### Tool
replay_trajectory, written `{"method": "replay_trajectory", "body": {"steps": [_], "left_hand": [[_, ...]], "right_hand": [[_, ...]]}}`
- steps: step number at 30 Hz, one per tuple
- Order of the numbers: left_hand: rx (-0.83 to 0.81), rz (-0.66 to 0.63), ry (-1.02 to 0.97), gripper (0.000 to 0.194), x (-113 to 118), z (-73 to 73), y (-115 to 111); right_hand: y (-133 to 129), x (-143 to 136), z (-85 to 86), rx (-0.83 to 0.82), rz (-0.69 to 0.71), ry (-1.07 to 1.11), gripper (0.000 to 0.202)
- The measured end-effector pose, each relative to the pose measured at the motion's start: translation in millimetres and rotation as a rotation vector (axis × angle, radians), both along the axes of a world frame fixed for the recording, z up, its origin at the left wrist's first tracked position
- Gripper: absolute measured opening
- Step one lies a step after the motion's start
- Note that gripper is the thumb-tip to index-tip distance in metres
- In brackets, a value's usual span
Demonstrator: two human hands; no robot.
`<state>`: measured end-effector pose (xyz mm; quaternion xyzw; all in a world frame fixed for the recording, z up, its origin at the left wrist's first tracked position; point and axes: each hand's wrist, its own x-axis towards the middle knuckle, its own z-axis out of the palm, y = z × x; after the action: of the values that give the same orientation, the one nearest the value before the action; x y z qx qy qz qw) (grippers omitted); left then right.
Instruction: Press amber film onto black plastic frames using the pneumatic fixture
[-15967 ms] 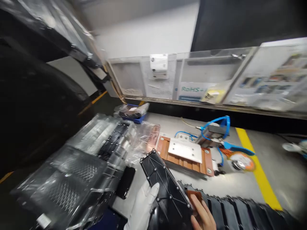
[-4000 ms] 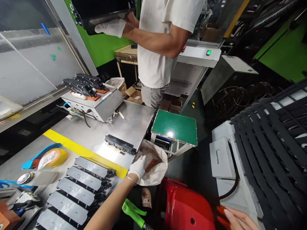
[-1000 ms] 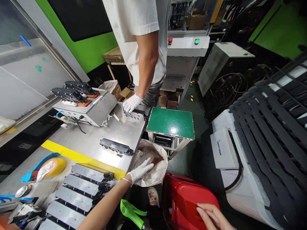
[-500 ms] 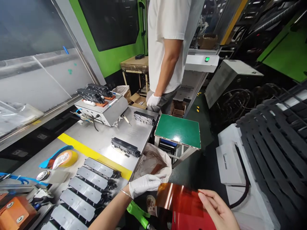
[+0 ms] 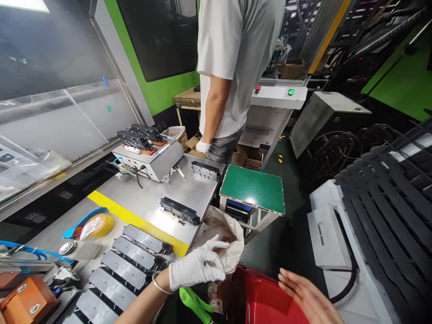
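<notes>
Both hands apart, low beside the white bag

The white bag (image 5: 238, 248) stands beside the steel table (image 5: 145, 198), soft and creased, its mouth open, with brownish, see-through material inside. The gloved left hand (image 5: 197, 267) is in front of it, overlapping its near edge in view; its fingers are loosely bent and spread. Whether it touches the bag cannot be told. A reddish-brown patch below the fingertips is too dark to make out. The bare right hand (image 5: 308, 297) is well apart from it, above the red stool (image 5: 273, 299), fingers straight and close together.

Below the glove are a green handle (image 5: 194, 303) and a shoe (image 5: 213, 291), both partly hidden. To the left, a row of grey-topped black parts (image 5: 119, 263) lies near the yellow stripe (image 5: 135, 219); beyond it, a long black part (image 5: 178, 210) lies near the table edge. The green-topped stand (image 5: 253, 189) crowds the bag's far side. Farther back stands a co-worker (image 5: 232, 67).
</notes>
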<state>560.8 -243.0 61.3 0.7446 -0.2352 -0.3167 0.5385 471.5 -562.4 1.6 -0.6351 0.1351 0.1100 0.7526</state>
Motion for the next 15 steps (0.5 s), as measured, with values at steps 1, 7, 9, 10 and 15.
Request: {"method": "replay_trajectory", "body": {"steps": [1,7,9,10,15], "left_hand": [[-0.002,-0.056,-0.012,0.023,-1,10.6,0],[-0.025,-0.266,-0.128,0.019,-8,61.1,-1],[-0.022,-0.278,-0.170,0.019,-12,69.2,2],[-0.007,-0.273,-0.187,0.020,-14,72.0,4],[0.146,-0.164,-0.216,0.014,-29,82.9,23]], "right_hand": [[6,10,2.5,-0.103,0.018,-0.012,0.039],[77,55,45.8,-0.287,0.388,-0.247,0.060],[95,60,55.8,-0.291,0.485,-0.214,0.060],[100,61,57.9,-0.305,0.516,-0.204,0.051],[107,67,43.6,-0.410,0.562,-0.262,0.020]]}}
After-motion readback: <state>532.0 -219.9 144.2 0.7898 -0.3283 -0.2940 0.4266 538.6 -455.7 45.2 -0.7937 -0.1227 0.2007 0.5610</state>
